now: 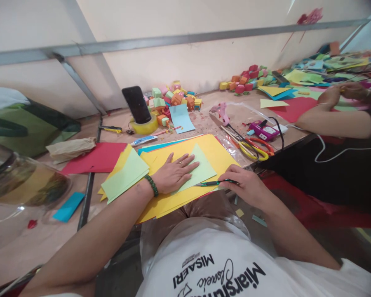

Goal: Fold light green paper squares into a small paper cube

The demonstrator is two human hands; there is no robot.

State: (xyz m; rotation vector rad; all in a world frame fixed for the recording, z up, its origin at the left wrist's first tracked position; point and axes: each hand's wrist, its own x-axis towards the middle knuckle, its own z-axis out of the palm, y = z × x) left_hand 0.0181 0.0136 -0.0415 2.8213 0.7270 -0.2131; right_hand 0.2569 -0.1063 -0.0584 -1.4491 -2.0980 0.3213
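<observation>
Fingers of left hand (170,175) are spread on the pale-green paper sheet (204,165); slim green-and-black pen-like tool (210,183) is pinched by right hand (247,185), pointed towards 9 o'clock along the sheet's 6 o'clock edge.

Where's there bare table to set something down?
Bare brown tabletop, lower left, below the blue paper rectangle; also a speckled patch between the pale blue paper sheet and pink glue gun. Crowded: right of the yellow paper stack, with yellow-handled scissors and a purple plastic box.
</observation>
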